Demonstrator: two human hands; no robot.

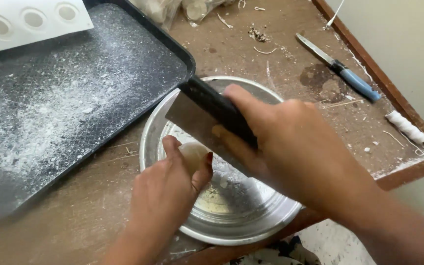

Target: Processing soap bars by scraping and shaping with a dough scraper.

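Note:
My left hand [170,189] holds a small pale lump [192,153], like wax or soap, over a round metal bowl [266,218]. My right hand [283,142] grips a flat metal scraper [197,120] with a black handle, its blade resting against the lump. Pale shavings lie in the bottom of the bowl. The bowl sits on a worn wooden table [251,49] near its front edge.
A large black tray [65,98] dusted with white flakes lies to the left, touching the bowl. A white mould with round holes [28,19] rests on its far corner. A blue-handled knife [342,68] and a white spool [406,126] lie at the right edge.

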